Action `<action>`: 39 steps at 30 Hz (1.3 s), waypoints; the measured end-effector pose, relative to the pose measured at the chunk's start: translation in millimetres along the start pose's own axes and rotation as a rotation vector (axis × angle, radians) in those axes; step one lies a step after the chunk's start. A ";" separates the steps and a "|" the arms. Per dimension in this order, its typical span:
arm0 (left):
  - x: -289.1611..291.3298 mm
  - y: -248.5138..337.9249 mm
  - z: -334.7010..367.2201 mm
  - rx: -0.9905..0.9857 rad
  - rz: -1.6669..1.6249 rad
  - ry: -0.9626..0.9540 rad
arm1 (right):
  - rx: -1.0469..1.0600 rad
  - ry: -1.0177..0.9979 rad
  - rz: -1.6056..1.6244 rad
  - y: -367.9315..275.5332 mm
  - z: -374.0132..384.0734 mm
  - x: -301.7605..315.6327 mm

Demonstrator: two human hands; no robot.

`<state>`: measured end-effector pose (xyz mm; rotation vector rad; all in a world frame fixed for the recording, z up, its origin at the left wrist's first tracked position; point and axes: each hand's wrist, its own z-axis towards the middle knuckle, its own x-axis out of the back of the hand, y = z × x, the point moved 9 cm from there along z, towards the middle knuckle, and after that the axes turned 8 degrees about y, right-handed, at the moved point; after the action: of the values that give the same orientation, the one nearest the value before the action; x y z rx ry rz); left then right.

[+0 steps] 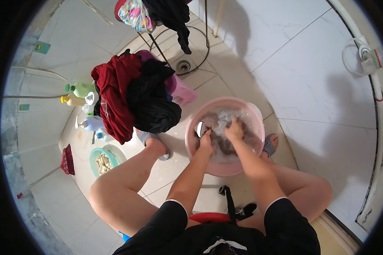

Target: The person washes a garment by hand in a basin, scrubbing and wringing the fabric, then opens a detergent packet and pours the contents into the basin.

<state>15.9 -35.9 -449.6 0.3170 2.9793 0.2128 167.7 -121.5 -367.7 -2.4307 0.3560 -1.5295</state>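
Between my feet stands a pink basin [221,171] with cloudy, sudsy water [219,146] in it. A wet grey-brown piece with a white curved edge [200,128] pokes out of the water at the basin's left side; I cannot tell whether it is cloth or a shoe. My left hand [206,141] is closed on it near that white edge. To the right, my right hand [234,129] dips into the foam, its fingers curled and partly covered by suds. What lies under those fingers is hidden.
Dark red [115,93] and black clothes [153,102] heap over a purple-pink tub [184,91]. Several bottles [81,89] stand along the left wall, near a mint-green basin [92,162] holding pale cloth. A floor drain [183,66] lies beyond; more clothes [170,17] hang above it.
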 end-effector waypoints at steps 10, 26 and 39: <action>-42.1 -10.4 -54.4 0.038 -0.281 -0.895 | 0.506 0.106 0.286 -112.3 -126.3 65.3; 30.3 2.5 14.5 -0.054 0.165 0.121 | 0.823 -0.131 -0.070 -14.1 -49.3 -59.0; -12.4 10.1 -115.8 -0.081 -0.328 0.044 | 0.672 0.387 0.341 -14.1 -118.6 45.1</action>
<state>12.4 -43.3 -333.0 -0.1874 2.9963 0.3045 80.5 -132.5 -275.2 -1.4869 0.2506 -1.6180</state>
